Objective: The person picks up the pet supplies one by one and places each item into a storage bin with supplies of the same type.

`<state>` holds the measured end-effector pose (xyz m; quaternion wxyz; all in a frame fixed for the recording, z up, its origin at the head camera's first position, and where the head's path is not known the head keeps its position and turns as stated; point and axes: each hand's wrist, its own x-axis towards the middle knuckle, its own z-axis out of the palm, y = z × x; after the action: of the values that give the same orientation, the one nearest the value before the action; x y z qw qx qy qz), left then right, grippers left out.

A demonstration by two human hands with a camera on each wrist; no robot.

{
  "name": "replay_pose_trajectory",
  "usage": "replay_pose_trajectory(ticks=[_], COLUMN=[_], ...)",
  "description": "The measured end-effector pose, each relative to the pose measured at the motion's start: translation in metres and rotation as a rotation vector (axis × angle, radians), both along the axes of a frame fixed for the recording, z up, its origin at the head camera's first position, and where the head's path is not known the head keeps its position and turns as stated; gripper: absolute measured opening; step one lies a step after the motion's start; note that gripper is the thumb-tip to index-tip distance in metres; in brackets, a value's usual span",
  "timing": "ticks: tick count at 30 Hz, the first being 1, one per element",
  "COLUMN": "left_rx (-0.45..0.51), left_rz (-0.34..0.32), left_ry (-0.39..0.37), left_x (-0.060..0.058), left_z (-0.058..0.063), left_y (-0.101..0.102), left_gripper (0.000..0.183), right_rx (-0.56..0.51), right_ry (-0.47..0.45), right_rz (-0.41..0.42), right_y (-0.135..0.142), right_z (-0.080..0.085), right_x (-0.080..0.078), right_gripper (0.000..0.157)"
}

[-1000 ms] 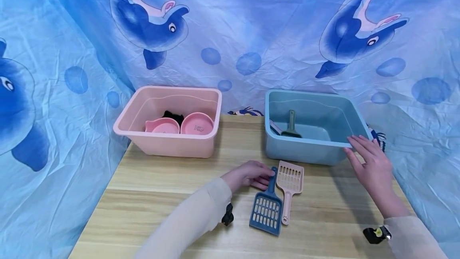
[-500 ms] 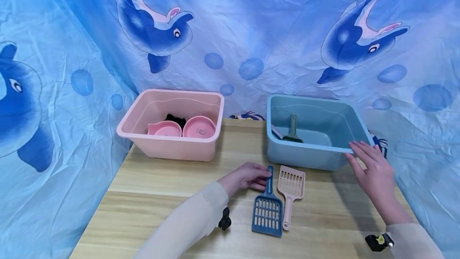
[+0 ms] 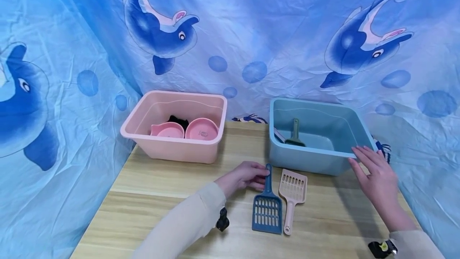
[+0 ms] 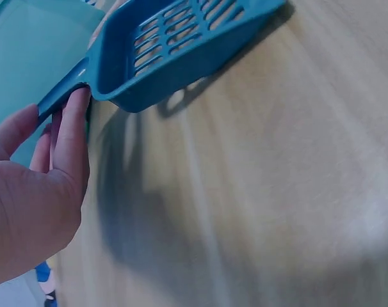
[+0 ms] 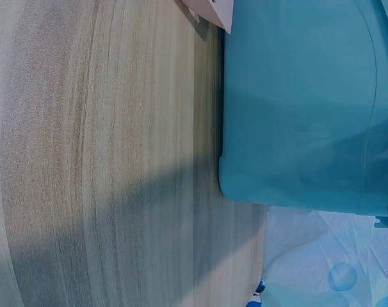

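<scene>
My left hand (image 3: 248, 176) pinches the handle of a dark blue slotted litter scoop (image 3: 267, 196), its blade pointing toward me. In the left wrist view, thumb and fingers hold that handle from both sides, and the scoop (image 4: 105, 70) casts a shadow on the wood. Just right of it lies a pink litter scoop (image 3: 292, 200), handle toward me. My right hand (image 3: 377, 177) rests at the front right rim of a blue litter box (image 3: 309, 161), fingers extended. Only a sliver of that hand enters the right wrist view, beside the box wall (image 5: 296, 115).
A green scoop (image 3: 295, 133) and a pale item (image 3: 278, 135) lie inside the blue box. At the left, a pink litter box (image 3: 179, 151) holds two pink bowls (image 3: 203, 129) and something black (image 3: 178, 121). A dolphin-printed curtain (image 3: 237, 31) surrounds the wooden table (image 3: 154, 195).
The blue scoop has turned from a slant to nearly straight, its handle end shifting left away from the pink scoop. My right hand stays on the rim. The head view has shifted slightly.
</scene>
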<state>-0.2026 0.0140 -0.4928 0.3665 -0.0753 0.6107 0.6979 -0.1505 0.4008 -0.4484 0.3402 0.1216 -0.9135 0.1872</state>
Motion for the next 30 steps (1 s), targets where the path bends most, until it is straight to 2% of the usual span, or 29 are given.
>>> replay_pose_trajectory(ticks=[5,12,15,21,26,30], left_rx=[-0.02,-0.047,-0.073,-0.116,-0.145,-0.124], left_rz=[-0.035,-0.106,-0.153,-0.258,-0.288,-0.289], left_ry=[0.034,0.108,0.157,0.288,0.375,0.396], left_x=[-0.006,-0.015,-0.019,-0.031,-0.046,-0.06], left_z=[0.016,0.06,0.083,0.141,0.192,0.222], left_y=[-0.007,-0.014,-0.015,-0.007,0.011,0.032], left_gripper=[0.023,0.027,0.027,0.026,0.029,0.031], right_rx=[0.004,0.006,0.013,0.018,0.016,0.016], right_ry=[0.006,0.011,0.012,0.01,0.003,-0.003], right_rz=[0.003,0.002,0.002,-0.006,-0.01,-0.008], right_y=[0.001,0.002,0.002,0.005,0.006,0.004], right_z=[-0.001,-0.002,-0.002,-0.002,-0.001,0.0], right_x=[0.001,0.0,0.0,0.001,0.001,0.001], right_gripper=[0.046,0.044,0.045,0.044,0.044,0.047])
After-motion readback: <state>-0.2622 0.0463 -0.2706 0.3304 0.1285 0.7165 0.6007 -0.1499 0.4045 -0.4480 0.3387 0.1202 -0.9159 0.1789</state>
